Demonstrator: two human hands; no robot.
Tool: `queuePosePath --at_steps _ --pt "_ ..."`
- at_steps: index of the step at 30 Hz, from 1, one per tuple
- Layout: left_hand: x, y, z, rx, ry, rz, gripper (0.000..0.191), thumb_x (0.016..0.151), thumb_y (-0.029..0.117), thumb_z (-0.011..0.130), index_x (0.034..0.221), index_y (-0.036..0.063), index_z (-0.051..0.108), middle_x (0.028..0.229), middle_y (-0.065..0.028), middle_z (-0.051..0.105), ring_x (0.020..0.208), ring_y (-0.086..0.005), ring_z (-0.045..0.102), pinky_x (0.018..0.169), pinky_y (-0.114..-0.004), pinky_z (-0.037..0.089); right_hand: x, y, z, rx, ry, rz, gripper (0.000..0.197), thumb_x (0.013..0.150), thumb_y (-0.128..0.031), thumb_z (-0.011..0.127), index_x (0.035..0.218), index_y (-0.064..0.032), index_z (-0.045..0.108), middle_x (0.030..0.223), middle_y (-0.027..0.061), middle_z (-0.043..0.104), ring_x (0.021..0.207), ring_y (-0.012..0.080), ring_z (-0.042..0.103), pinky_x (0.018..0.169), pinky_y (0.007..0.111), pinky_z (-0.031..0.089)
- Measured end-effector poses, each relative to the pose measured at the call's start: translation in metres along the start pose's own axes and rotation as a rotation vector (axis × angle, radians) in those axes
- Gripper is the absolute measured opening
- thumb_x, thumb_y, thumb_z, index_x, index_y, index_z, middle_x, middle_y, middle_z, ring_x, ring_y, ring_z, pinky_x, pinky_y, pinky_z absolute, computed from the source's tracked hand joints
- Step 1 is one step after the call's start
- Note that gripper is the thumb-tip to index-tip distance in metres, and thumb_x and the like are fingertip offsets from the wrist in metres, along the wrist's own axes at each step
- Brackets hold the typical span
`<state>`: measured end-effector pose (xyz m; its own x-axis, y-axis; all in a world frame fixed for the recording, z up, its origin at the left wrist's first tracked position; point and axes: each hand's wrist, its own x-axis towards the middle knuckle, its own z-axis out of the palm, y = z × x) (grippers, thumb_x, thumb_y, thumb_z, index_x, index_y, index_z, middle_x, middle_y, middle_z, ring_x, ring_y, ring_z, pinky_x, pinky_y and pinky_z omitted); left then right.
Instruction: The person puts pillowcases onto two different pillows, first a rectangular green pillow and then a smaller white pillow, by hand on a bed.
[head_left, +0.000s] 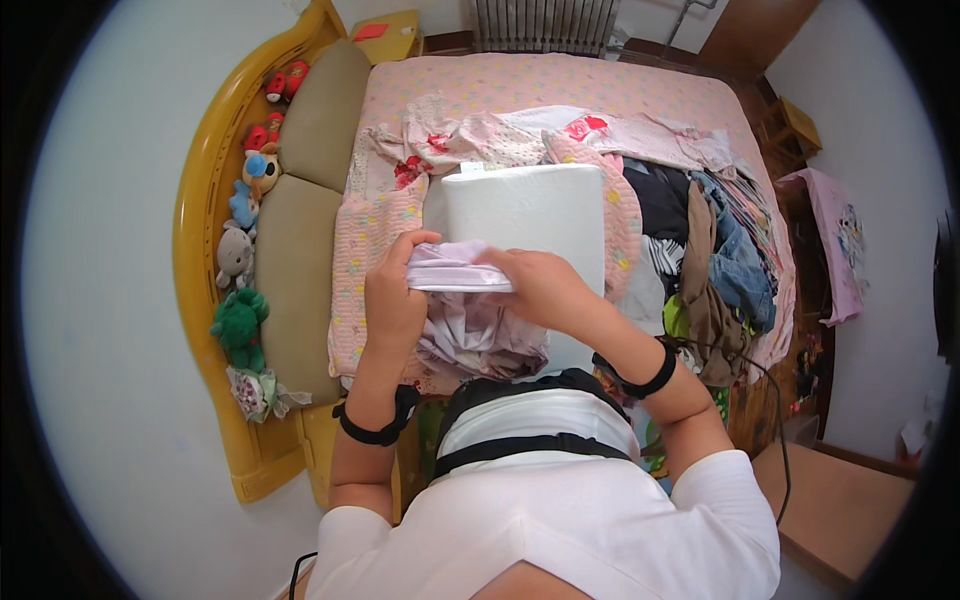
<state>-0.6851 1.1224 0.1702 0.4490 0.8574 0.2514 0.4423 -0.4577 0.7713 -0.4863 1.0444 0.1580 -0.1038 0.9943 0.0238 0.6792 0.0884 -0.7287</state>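
Note:
Both my hands hold the gathered edge of a pale lilac fabric cover (472, 330), whose crumpled rest hangs down toward my waist. My left hand (401, 289) grips the left end of the folded band, with the thumb over its top. At the other end my right hand (532, 289) has its fingers closed on the fabric; they are slightly blurred. Just beyond the cover lies a white pillow (525, 202) with a small tag at its far left corner. Part of the pillow is hidden behind my hands and the cover.
A pink quilted cover (375, 262) spreads beneath the pillow on the bed. Clothes, including blue jeans (735, 274) and brown trousers (703, 285), are heaped at right. Plush toys, among them a green one (240, 319), sit along the yellow headboard (195, 225). A cable (784, 442) hangs at right.

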Motion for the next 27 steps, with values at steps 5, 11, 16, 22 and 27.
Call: queuePosePath --at_steps 5,11,16,22,27 --pt "-0.001 0.030 -0.027 0.353 -0.435 0.004 0.037 0.077 0.008 0.066 0.112 0.0143 0.069 0.085 -0.0190 0.068 0.083 -0.0391 0.066 0.072 -0.044 0.051 0.004 0.016 -0.005 0.092 0.319 -0.079 0.023 0.075 0.001 0.065 0.097 -0.0033 0.063 0.089 0.0183 0.068 0.084 0.0369 0.067 0.075 0.042 0.053" --pt "-0.022 -0.008 -0.038 0.559 -0.281 -0.237 0.017 0.080 0.018 0.068 0.095 0.0106 0.072 0.084 -0.0177 0.069 0.081 -0.0391 0.067 0.072 -0.048 0.051 -0.021 -0.005 -0.007 0.020 -0.134 0.011 0.025 0.076 -0.008 0.072 0.099 -0.0066 0.062 0.076 0.0150 0.067 0.075 0.0366 0.067 0.069 0.045 0.052" --pt "-0.039 0.006 -0.031 0.739 -0.355 -0.388 0.030 0.078 0.009 0.066 0.107 0.0040 0.070 0.094 -0.0219 0.068 0.090 -0.0402 0.067 0.080 -0.047 0.053 -0.023 0.037 0.022 -0.291 -0.061 0.007 0.031 0.072 -0.007 0.071 0.102 -0.0052 0.063 0.085 0.0156 0.068 0.082 0.0363 0.066 0.077 0.047 0.052" --pt "-0.051 0.001 0.017 0.344 -0.138 0.247 0.058 0.075 -0.009 0.059 0.131 0.0046 0.054 0.117 -0.0204 0.054 0.105 -0.0396 0.057 0.088 -0.043 0.050 -0.016 0.023 0.017 0.087 0.096 -0.124 0.030 0.071 -0.004 0.070 0.100 -0.0029 0.063 0.091 0.0189 0.067 0.090 0.0370 0.065 0.080 0.046 0.051" --pt "-0.046 -0.022 0.034 -0.120 -0.294 -0.027 0.054 0.071 -0.017 0.050 0.119 0.0057 0.061 0.110 -0.0176 0.055 0.101 -0.0375 0.058 0.084 -0.040 0.049 -0.022 -0.011 0.008 -0.006 -0.154 -0.073 0.036 0.073 -0.007 0.070 0.107 -0.0068 0.060 0.089 0.0178 0.068 0.083 0.0403 0.066 0.073 0.048 0.051"
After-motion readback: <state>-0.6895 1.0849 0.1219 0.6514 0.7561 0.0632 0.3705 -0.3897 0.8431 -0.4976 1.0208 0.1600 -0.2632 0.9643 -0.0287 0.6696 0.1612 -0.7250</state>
